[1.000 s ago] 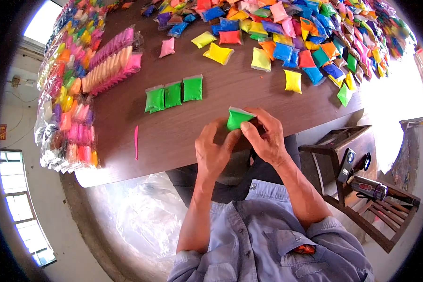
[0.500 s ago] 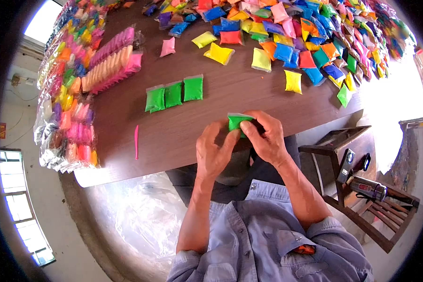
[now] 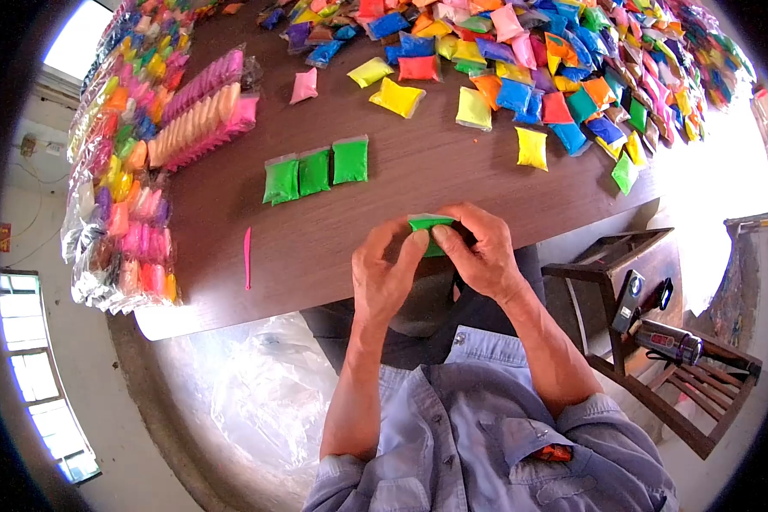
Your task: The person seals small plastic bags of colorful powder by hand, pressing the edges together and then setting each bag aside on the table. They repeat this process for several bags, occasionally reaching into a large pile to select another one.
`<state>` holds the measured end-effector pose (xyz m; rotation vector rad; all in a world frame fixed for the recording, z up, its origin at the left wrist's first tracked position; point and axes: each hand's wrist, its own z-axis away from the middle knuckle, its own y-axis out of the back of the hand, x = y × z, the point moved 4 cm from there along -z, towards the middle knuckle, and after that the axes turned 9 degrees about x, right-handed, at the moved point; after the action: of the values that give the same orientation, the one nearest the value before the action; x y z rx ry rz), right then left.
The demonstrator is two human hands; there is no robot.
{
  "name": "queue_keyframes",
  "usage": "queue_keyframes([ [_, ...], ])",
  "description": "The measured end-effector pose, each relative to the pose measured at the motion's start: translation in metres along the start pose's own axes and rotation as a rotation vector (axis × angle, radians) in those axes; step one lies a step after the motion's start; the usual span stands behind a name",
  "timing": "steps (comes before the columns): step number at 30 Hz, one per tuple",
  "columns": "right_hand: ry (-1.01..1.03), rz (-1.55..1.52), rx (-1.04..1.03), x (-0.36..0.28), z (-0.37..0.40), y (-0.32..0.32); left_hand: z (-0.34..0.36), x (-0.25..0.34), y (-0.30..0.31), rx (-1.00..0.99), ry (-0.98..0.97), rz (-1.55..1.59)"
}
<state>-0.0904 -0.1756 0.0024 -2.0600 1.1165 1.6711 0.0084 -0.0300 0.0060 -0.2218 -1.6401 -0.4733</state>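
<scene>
A small green packet [image 3: 432, 224] in clear plastic is pinched between my two hands, just over the near edge of the table. My left hand [image 3: 386, 263] grips its left side, thumb pressed on the front. On the other side my right hand [image 3: 481, 249] holds it the same way, and the fingers cover much of it. Farther up the table, several similar packets lie side by side: a left green packet [image 3: 282, 181], a middle green packet [image 3: 314, 172] and a right green packet [image 3: 351, 160]. A pink plastic knife-shaped tool [image 3: 248, 258] lies to their lower left.
A big heap of coloured packets [image 3: 520, 68] covers the far right of the brown table [image 3: 213, 213]. Bagged packets [image 3: 132, 196] line the left edge, beside stacked pink and peach rows [image 3: 198, 124]. A wooden stool [image 3: 648, 299] with a flask [image 3: 670, 341] stands right.
Both hands have shifted slightly left with the green packet. The packet has tipped, so less of its front shows. The packets on the table have stayed put.
</scene>
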Motion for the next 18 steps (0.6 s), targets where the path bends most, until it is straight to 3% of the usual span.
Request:
queue_keyframes([
  [8,-0.002,0.036,-0.03,-0.0051,-0.0017,0.0005,0.0005,-0.0035,0.0021,0.004,-0.026,-0.089],
  [13,0.007,0.016,-0.024,-0.0032,-0.0016,0.0004,0.0015,0.0026,-0.0016,0.012,0.068,0.122],
  [18,0.058,0.018,-0.044,-0.0041,-0.0014,-0.0018,0.0008,-0.0045,0.0012,-0.004,0.022,0.074],
])
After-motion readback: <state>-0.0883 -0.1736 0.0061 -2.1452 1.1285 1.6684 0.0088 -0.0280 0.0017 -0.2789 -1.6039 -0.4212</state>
